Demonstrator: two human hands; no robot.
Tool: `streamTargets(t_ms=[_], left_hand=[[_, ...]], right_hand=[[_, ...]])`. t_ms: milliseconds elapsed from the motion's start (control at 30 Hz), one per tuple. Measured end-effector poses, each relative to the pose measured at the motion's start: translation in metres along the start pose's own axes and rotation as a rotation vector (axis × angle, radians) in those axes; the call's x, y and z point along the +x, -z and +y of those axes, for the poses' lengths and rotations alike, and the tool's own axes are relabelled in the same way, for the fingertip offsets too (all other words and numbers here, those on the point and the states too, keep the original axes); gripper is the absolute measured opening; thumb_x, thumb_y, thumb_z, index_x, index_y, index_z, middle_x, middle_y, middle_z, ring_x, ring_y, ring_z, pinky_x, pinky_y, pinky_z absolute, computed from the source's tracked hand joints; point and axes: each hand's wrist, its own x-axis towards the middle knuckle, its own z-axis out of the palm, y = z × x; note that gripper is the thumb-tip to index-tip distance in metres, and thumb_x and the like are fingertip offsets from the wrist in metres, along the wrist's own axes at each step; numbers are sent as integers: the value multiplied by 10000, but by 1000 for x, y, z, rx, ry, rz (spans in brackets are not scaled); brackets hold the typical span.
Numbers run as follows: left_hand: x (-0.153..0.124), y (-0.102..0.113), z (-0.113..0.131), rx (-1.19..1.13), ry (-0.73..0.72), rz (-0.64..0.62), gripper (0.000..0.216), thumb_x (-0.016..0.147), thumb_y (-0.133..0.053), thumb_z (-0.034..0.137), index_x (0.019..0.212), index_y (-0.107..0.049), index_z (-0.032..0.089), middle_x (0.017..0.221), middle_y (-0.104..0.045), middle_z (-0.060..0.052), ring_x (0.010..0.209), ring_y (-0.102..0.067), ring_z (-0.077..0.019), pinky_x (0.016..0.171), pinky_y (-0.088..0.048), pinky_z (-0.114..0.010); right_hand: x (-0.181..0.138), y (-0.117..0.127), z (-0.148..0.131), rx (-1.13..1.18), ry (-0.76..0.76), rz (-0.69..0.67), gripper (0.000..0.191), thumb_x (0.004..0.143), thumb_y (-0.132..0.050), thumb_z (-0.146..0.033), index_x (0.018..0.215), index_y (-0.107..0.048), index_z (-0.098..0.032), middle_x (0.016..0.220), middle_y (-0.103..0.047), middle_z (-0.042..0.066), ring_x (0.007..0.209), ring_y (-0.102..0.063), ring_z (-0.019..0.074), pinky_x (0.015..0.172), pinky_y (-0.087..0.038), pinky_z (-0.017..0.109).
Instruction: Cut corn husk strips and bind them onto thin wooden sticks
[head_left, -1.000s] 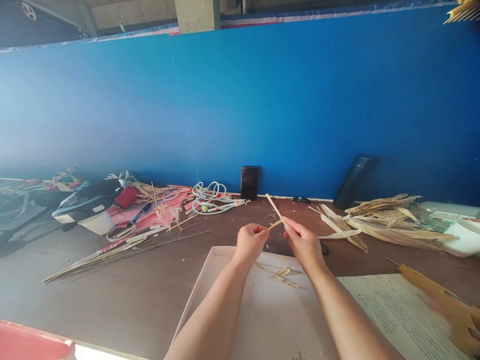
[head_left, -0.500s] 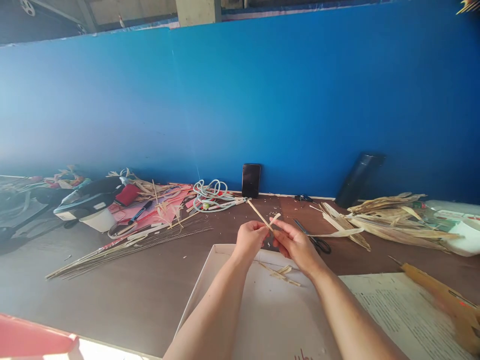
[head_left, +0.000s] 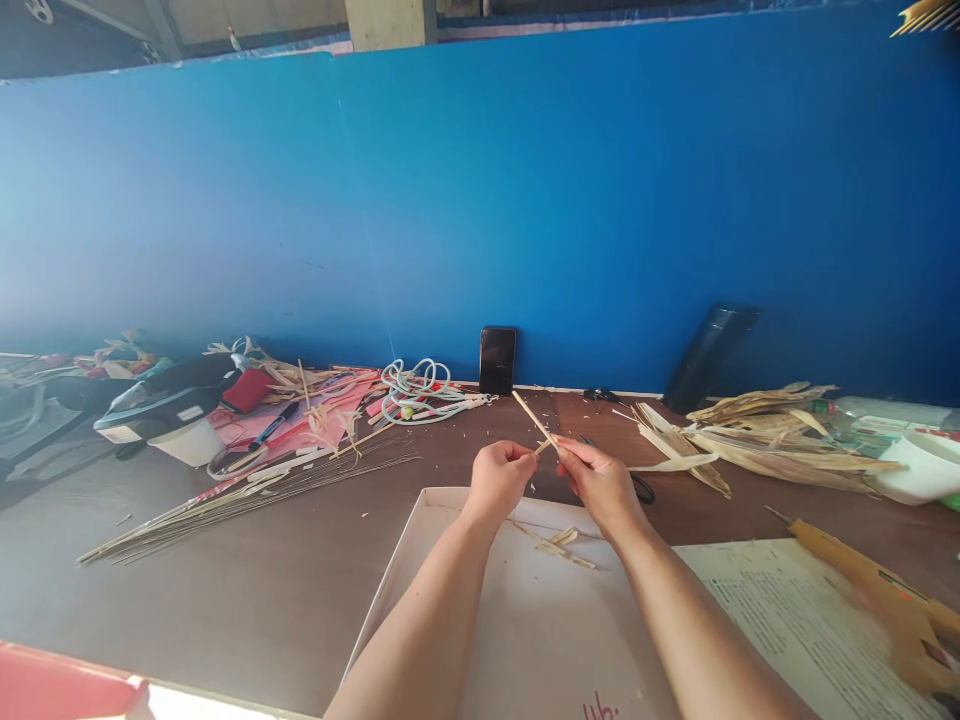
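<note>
One strip (head_left: 543, 446) now looks taut, the left hand (head_left: 501, 483) having drawn away, fingertips pinching its end; the right hand (head_left: 604, 488) pinches the stick (head_left: 531, 412), tipped toward eleven o'clock, near the box's (head_left: 555, 630) twelve o'clock edge.

The stick (head_left: 533, 418) is pale straw-coloured, the box (head_left: 547, 650) white, the tabletop (head_left: 247, 600) brown, the wall panel (head_left: 525, 200) blue.
</note>
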Motion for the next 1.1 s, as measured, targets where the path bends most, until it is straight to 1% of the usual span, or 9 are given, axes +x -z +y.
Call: streamTargets(t_ms=[200,267,333,433,600,700,800,1000,1100], left_hand=[[2,1,0,-64,97,-23,162,647,-553,246,689,-673,146,584,-586,-13,486,-436,-79,441,-317,-195],[1,3,3,-119,139,-32,156,641,-563,238,692,-674,141,600,-590,-21,496,-439,-77,442,-320,-191],[0,4,6,-163,159,-45,149,635,-574,230,692,-675,136,613,-591,-27,512,-449,-78,445,-324,-186],[-1,4,9,-179,165,-57,149,632,-581,231,694,-673,133,612,-585,-27,510,-448,-75,442,-325,-182],[0,2,3,-68,112,-72,162,653,-569,273,680,-658,140,583,-578,-18,479,-437,-78,436,-337,-191],[-2,0,0,29,42,-111,149,661,-563,271,654,-645,146,551,-567,-8,474,-438,-81,433,-333,-189],[-4,-1,2,47,10,-155,148,668,-576,278,658,-645,148,580,-592,-10,477,-443,-78,441,-349,-190],[-5,1,12,-182,106,-202,231,727,-546,214,910,-667,142,830,-662,-65,621,-544,-97,504,-434,-193],[-7,2,14,-234,141,-226,292,701,-598,170,987,-638,122,898,-659,-85,634,-559,-94,529,-454,-199]], right_hand=[[5,9,4,177,-33,244,512,701,-624,-495,1127,-630,-212,660,-563,4,456,-384,75,385,-284,196],[6,11,2,250,-54,274,523,696,-623,-509,1132,-622,-219,684,-551,4,458,-365,66,371,-251,182],[5,12,-1,280,-71,248,507,698,-615,-524,1106,-633,-224,706,-542,3,463,-356,61,367,-231,175],[2,12,-6,238,-68,158,501,699,-611,-533,1099,-634,-233,780,-568,14,489,-388,67,384,-261,180],[-4,7,-12,114,66,28,589,663,-682,-468,1195,-568,-245,913,-597,28,607,-494,102,522,-391,223],[-4,6,-12,67,123,47,559,679,-671,-451,1188,-570,-243,911,-602,27,647,-507,115,591,-417,250],[-2,7,-10,66,114,86,501,702,-648,-450,1144,-598,-220,820,-591,12,606,-475,109,556,-397,245],[-2,8,-11,205,11,131,478,706,-656,-424,1139,-586,-233,675,-503,-40,473,-340,60,408,-262,197],[-3,7,-13,247,9,139,469,702,-664,-412,1126,-588,-225,662,-485,-45,471,-336,57,401,-257,193]])
